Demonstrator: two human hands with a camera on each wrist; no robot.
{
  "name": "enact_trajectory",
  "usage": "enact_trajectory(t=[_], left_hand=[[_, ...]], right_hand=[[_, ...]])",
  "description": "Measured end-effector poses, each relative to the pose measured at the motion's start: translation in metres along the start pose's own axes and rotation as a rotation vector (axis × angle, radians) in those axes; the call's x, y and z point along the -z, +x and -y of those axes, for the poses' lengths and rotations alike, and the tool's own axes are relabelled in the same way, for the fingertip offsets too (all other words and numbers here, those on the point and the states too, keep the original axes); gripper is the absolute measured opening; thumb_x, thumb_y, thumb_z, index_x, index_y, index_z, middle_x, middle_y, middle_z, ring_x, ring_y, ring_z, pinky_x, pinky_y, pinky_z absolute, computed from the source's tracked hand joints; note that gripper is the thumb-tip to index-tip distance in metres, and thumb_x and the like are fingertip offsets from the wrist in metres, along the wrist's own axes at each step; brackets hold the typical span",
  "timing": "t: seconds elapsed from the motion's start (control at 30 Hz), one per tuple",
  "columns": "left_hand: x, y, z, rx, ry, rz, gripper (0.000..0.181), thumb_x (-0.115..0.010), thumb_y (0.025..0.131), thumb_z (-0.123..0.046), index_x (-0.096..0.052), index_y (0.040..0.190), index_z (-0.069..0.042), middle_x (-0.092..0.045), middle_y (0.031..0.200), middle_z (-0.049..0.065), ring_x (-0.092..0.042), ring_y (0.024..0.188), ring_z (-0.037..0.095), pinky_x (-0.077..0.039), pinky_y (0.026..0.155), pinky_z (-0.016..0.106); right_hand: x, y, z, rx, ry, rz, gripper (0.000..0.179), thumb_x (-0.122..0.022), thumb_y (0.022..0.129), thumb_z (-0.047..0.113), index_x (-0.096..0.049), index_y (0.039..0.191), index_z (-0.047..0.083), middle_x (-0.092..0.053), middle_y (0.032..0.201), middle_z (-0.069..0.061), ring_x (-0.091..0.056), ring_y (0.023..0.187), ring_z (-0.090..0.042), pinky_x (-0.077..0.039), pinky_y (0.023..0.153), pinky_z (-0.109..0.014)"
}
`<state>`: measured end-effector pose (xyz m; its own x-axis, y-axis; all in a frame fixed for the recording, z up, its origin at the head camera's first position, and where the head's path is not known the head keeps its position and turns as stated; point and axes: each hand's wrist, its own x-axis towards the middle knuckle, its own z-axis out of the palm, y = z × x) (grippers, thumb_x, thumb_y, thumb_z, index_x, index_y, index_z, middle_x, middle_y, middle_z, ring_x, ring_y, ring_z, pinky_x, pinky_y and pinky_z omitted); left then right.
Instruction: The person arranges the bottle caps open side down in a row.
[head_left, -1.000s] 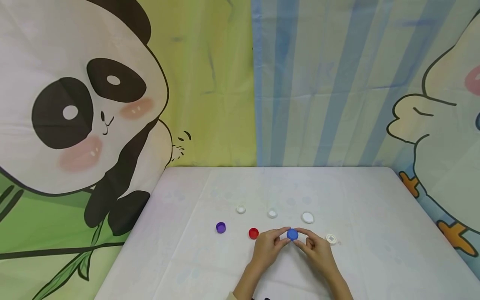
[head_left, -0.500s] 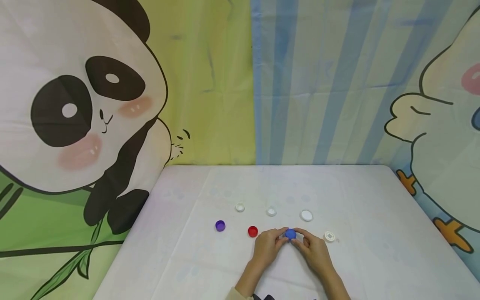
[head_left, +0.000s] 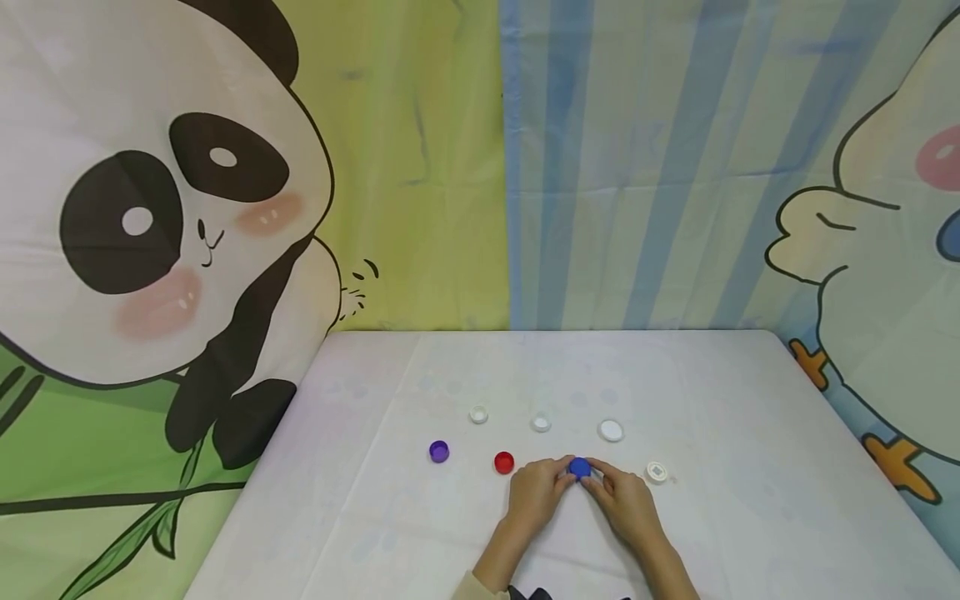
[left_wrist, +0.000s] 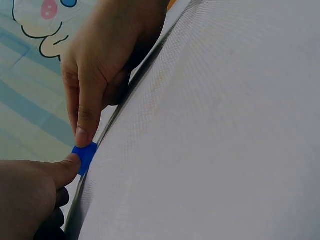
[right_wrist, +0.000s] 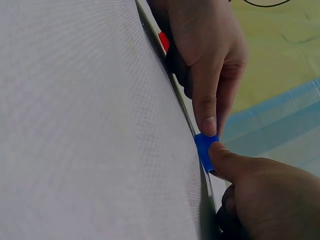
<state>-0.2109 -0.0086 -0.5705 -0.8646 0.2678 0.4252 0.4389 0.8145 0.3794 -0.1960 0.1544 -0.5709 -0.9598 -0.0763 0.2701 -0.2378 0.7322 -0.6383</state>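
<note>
Blue bottle cap (head_left: 580,467) on white tablecloth (head_left: 750,500), between red cap (head_left: 504,462) and white ring cap (head_left: 657,472). Left hand (head_left: 534,497) and right hand (head_left: 625,503) both pinch it at fingertips.

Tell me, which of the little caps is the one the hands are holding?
The blue cap. It is pinched between the fingertips of the left hand and right hand. The red cap, the purple cap and the white caps lie untouched on the table.
</note>
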Motion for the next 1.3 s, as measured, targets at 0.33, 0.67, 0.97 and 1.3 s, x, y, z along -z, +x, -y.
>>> enact_trajectory(t=[0.33,0.67,0.97,1.3], left_hand=[[0.02,-0.004,0.004,0.064,-0.146,0.052,0.038,-0.065,0.079,-0.037,-0.065,0.112,-0.017,-0.047,0.052,-0.012,-0.04,0.048,0.0,-0.033,0.045,0.015],[0.087,-0.018,0.054,0.174,-0.26,-0.051,0.034,-0.07,0.077,-0.027,-0.066,0.108,-0.016,-0.04,0.054,-0.011,-0.031,0.048,-0.001,-0.027,0.043,0.016],[0.084,-0.023,0.082,0.249,-0.289,-0.004,0.035,-0.072,0.075,-0.023,-0.067,0.109,-0.014,-0.035,0.057,-0.009,-0.028,0.051,0.002,-0.026,0.044,0.017],[0.063,-0.027,0.089,0.229,-0.186,-0.019,0.03,-0.071,0.074,-0.028,-0.07,0.103,-0.02,-0.035,0.055,-0.01,-0.027,0.048,0.001,-0.024,0.043,0.017]], right_hand=[[0.006,-0.002,0.002,0.092,0.004,-0.057,0.053,-0.071,0.075,0.031,-0.057,0.121,0.009,-0.028,0.047,0.017,-0.021,0.04,0.003,-0.024,0.039,-0.017],[0.005,0.009,0.041,0.194,0.133,-0.075,0.029,-0.068,0.079,0.027,-0.066,0.107,0.018,-0.028,0.048,0.019,-0.022,0.041,0.004,-0.031,0.047,-0.019],[-0.037,0.021,0.079,0.086,0.139,0.224,0.047,-0.062,0.083,0.034,-0.056,0.121,0.007,-0.034,0.046,0.012,-0.027,0.04,0.001,-0.027,0.039,-0.018],[-0.064,0.029,0.081,0.116,0.031,0.097,0.031,-0.069,0.078,0.025,-0.065,0.106,0.012,-0.033,0.05,0.011,-0.026,0.043,0.0,-0.023,0.038,-0.018]])
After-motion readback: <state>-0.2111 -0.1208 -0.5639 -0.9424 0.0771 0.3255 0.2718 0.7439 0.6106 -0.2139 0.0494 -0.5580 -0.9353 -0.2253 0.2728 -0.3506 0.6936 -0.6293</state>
